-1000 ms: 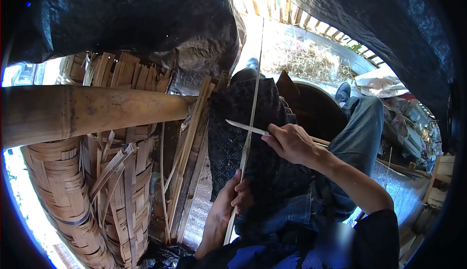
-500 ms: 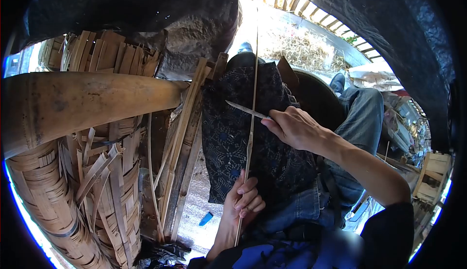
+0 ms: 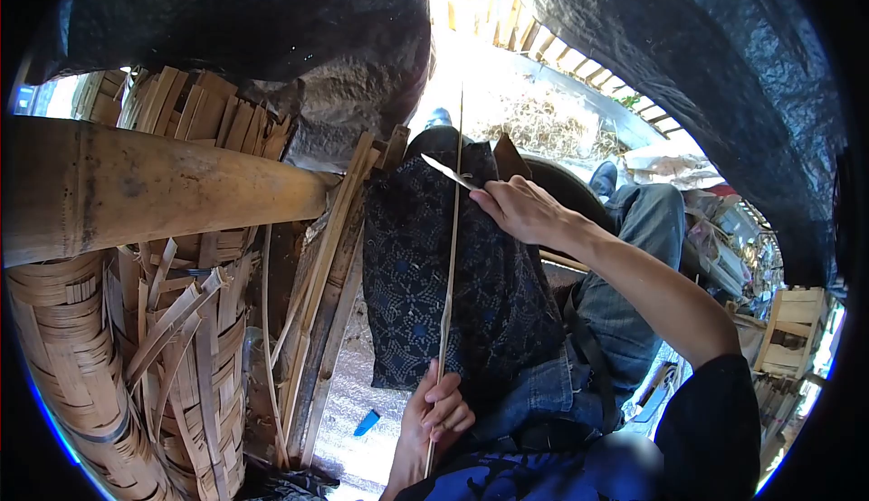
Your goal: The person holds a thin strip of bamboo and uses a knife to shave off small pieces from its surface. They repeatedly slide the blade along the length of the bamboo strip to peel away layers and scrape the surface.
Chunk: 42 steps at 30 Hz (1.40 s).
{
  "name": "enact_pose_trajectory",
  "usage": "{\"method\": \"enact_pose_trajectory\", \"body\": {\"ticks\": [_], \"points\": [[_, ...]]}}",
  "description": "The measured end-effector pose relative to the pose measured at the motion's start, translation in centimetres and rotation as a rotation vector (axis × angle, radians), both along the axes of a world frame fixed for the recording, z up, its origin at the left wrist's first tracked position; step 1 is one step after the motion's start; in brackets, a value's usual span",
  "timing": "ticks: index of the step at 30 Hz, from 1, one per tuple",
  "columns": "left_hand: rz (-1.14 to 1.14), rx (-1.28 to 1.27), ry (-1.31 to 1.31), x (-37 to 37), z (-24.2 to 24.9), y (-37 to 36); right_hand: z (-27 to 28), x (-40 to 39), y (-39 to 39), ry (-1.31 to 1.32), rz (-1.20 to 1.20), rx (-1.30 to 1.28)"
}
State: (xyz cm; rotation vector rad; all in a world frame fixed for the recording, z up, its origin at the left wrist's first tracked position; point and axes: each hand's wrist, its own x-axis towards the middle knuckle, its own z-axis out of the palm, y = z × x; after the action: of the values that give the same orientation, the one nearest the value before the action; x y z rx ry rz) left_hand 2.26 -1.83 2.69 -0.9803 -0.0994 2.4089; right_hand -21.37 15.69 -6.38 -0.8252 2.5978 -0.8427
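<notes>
- Gripping the thin strip (image 3: pixel 450 275) near its lower end, the left hand (image 3: pixel 439 412) has its fingers curled narrowly around it, thumb pointing up along it.
- The right hand (image 3: pixel 525 209) is closed around the knife (image 3: pixel 445 171), its fingers bent in close; the handle is mostly hidden in the grasp.
- The knife's blade points up and to the left, crossing the strip above the left hand; whether the edge touches it, I cannot tell.
- The strip runs lengthwise over the dark patterned cloth (image 3: pixel 412 284), its far end fading into the bright ground.
- The cloth lies over one leg; beside it, the other leg is bent, in blue jeans (image 3: pixel 638 248).
- Left of the cloth lean split bamboo lengths (image 3: pixel 328 270), near the tip of a thick bamboo pole (image 3: pixel 181 184).
- Below the pole stands woven bamboo work (image 3: pixel 72 338).
- A small blue piece (image 3: pixel 367 423) lies on the ground near the left hand.
</notes>
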Motion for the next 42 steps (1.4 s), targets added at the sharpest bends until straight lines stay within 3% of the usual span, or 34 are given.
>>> {"method": "enact_pose_trajectory", "body": {"ticks": [2, 5, 7, 9, 10, 11, 12, 13, 14, 15, 18, 19, 20, 21, 23, 25, 34, 39, 41, 42], "points": [[0.025, 0.025, 0.023, 1.0, -0.3, -0.2, 0.0, -0.9, 0.1, -0.119, 0.009, 0.098], [0.057, 0.060, 0.032, 1.7, 0.1, -0.1, -1.6, -0.8, 0.2, 0.051, 0.035, 0.041], [0.060, 0.073, 0.036, 2.6, 0.3, -0.3, -1.8, -2.2, 0.6, 0.024, 0.026, 0.075], [-0.016, 0.021, -0.051, 5.6, 0.3, -0.8, -2.9, -4.5, 1.4, -0.313, -0.050, 0.368], [0.137, -0.036, -0.396, 6.8, 1.8, -0.6, -5.4, -5.4, 3.3, -0.103, 0.106, 0.352], [0.135, -0.039, -0.393, 6.5, 2.4, -0.6, -7.8, -6.8, 4.1, -0.057, 0.323, 0.833], [0.159, 0.027, -0.234, 5.9, 2.9, -0.7, -6.1, -6.6, 4.6, 0.012, 0.206, 0.848], [0.190, 0.095, -0.077, 5.4, 3.1, -0.6, -8.6, -7.5, 6.2, -0.270, -0.267, 0.504], [0.032, 0.057, 0.092, 4.5, 2.0, -1.1, -8.2, -7.6, 7.0, -0.249, -0.426, 0.362], [0.052, 0.050, 0.096, 3.8, 1.3, -0.9, -8.1, -7.8, 7.3, -0.228, -0.576, 0.214], [-0.055, -0.018, -0.020, -0.7, 0.5, -0.4, -4.5, -4.8, 7.3, -0.312, -0.579, 0.053], [-0.067, -0.017, 0.025, -1.7, 0.0, -0.2, -2.5, -3.2, 6.9, -0.328, -0.427, 0.037], [-0.082, -0.015, 0.066, -2.5, -0.4, 0.0, -4.1, -0.5, 7.2, 0.386, -0.159, -0.056], [-0.092, -0.014, 0.052, -3.2, -0.8, 0.3, -0.8, 1.0, 6.2, 0.183, -0.052, -0.055], [-0.040, 0.052, 0.105, -4.4, -1.7, 0.9, 2.9, 3.9, 4.6, 0.195, 0.012, -0.212], [-0.068, 0.056, 0.127, -5.4, -2.1, 1.3, 5.1, 5.6, 3.6, -0.216, -0.012, -0.233], [-0.048, 0.029, 0.076, -5.3, -2.6, 1.9, 4.5, 5.3, 2.9, -0.220, -0.009, 0.025], [-0.067, 0.003, 0.044, -4.6, -2.1, 2.3, 1.4, 3.0, 2.8, -0.163, -0.032, 0.000], [-0.047, 0.021, 0.048, -4.5, -2.1, 2.3, 0.0, 2.3, 2.8, 0.149, -0.055, -0.088], [-0.028, 0.035, 0.052, -4.6, -2.2, 2.2, 0.7, 2.1, 2.6, -0.032, -0.071, -0.037]]}}
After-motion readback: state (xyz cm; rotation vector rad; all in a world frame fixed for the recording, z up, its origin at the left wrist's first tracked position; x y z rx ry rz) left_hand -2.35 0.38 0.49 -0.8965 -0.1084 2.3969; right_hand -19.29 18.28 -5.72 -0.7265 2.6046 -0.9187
